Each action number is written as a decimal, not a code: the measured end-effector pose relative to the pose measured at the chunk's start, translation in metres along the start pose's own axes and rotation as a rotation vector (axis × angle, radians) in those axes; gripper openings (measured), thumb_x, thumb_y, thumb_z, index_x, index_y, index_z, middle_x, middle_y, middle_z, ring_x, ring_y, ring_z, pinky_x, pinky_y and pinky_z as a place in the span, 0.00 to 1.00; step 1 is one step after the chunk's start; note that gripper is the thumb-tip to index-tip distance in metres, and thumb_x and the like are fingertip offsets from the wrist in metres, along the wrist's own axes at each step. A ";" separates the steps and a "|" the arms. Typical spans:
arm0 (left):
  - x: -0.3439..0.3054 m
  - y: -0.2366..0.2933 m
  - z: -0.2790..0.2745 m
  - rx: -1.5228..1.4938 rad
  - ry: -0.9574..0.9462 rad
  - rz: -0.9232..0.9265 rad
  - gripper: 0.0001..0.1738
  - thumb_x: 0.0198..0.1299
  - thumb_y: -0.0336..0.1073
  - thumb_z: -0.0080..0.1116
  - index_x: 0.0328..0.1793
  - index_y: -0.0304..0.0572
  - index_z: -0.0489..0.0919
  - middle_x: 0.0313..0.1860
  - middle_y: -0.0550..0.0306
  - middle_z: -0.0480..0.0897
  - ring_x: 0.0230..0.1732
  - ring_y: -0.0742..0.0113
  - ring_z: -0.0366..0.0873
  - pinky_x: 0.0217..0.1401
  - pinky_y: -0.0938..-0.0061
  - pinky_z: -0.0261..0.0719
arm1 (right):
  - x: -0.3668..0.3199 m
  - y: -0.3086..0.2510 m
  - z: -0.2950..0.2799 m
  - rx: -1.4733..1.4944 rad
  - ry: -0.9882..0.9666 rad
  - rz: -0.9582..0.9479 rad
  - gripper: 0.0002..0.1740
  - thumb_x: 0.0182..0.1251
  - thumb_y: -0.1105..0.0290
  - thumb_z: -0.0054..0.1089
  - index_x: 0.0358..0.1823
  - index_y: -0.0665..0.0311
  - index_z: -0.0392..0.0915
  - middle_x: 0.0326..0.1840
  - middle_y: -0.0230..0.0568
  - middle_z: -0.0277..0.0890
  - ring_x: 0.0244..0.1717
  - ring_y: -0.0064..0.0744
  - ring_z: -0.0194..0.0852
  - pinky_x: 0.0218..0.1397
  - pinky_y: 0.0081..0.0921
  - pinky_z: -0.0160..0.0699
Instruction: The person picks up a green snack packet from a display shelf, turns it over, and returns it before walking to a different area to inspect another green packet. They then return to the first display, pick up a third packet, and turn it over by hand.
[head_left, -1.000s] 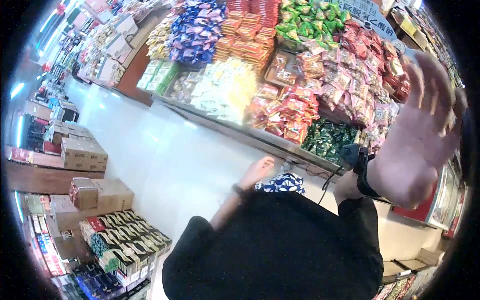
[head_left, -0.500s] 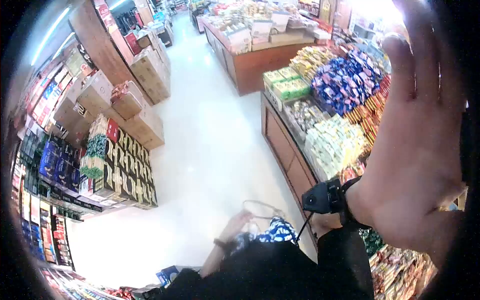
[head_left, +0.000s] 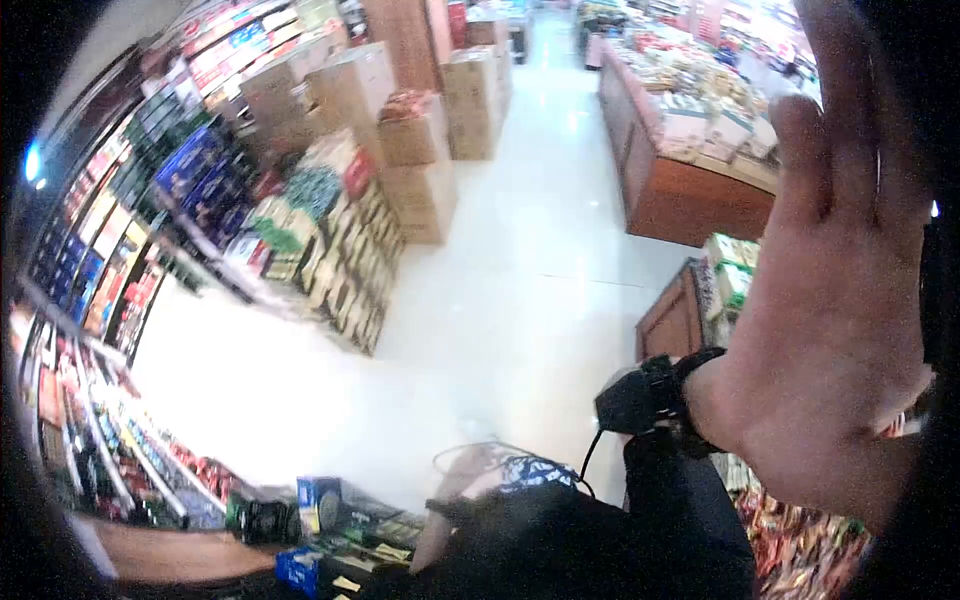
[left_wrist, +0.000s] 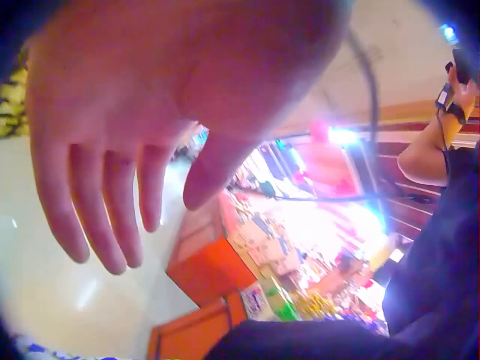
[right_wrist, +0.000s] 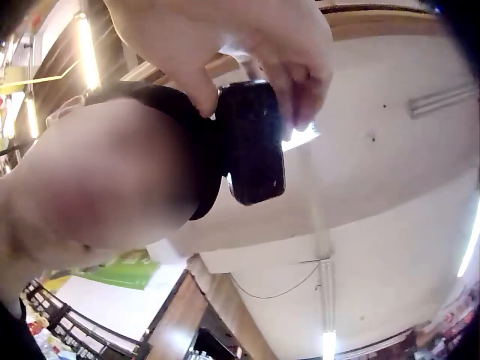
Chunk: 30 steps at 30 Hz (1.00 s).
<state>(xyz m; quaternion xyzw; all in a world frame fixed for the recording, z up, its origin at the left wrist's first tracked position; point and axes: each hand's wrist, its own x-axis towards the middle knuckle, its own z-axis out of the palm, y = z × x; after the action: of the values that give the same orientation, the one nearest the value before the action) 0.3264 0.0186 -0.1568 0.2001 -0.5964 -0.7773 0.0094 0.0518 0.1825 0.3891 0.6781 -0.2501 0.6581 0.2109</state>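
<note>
My right hand (head_left: 815, 290) is raised close to the lens and fills the right side of the head view. In the right wrist view its thumb and curled fingers pinch a black head-worn camera (right_wrist: 255, 146) from both sides. A black wrist camera (head_left: 640, 395) with a cable is strapped to that wrist. Lower down, my left hand (head_left: 472, 468) hangs blurred beside a blue-and-white patterned cloth (head_left: 540, 473). The left wrist view shows this left hand (left_wrist: 142, 97) with fingers extended downward, holding nothing. A thin cable loops near it.
A pale shiny floor aisle (head_left: 500, 300) runs ahead. Stacked cartons (head_left: 415, 150) and patterned boxes (head_left: 345, 265) stand on the left. Wooden display counters (head_left: 690, 200) with packaged goods line the right. Shelves (head_left: 120, 420) and small blue boxes (head_left: 318, 500) lie at lower left.
The head view has swung left and up, from the snack-packet counter to the aisle and cartons. The right hand stays raised beside the lens. The left hand still hangs low.
</note>
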 end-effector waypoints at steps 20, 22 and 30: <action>0.127 0.168 -0.272 -0.054 0.487 -0.124 0.19 0.75 0.46 0.53 0.63 0.43 0.78 0.53 0.56 0.85 0.53 0.67 0.80 0.57 0.69 0.78 | 0.035 0.361 0.172 0.419 -0.124 0.043 0.28 0.58 0.66 0.63 0.59 0.74 0.76 0.57 0.61 0.80 0.59 0.47 0.79 0.63 0.39 0.75; 0.148 0.169 -0.299 -0.100 0.459 -0.060 0.18 0.76 0.45 0.53 0.63 0.43 0.78 0.53 0.55 0.85 0.53 0.66 0.80 0.57 0.68 0.78 | 0.035 0.393 0.197 0.439 -0.140 0.056 0.28 0.57 0.67 0.63 0.59 0.74 0.76 0.57 0.61 0.80 0.58 0.47 0.79 0.62 0.39 0.75; 0.220 0.185 -0.442 -0.044 0.418 0.136 0.19 0.75 0.40 0.54 0.65 0.38 0.76 0.52 0.57 0.85 0.51 0.68 0.80 0.57 0.73 0.77 | 0.038 0.513 0.293 0.414 -0.175 0.161 0.28 0.56 0.68 0.65 0.58 0.74 0.77 0.56 0.61 0.81 0.57 0.47 0.80 0.61 0.38 0.76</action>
<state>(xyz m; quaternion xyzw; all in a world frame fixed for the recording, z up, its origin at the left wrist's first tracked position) 0.2247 -0.4987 -0.1424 0.3161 -0.5763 -0.7294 0.1897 -0.0342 -0.4034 0.3920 0.7393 -0.1803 0.6488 -0.0084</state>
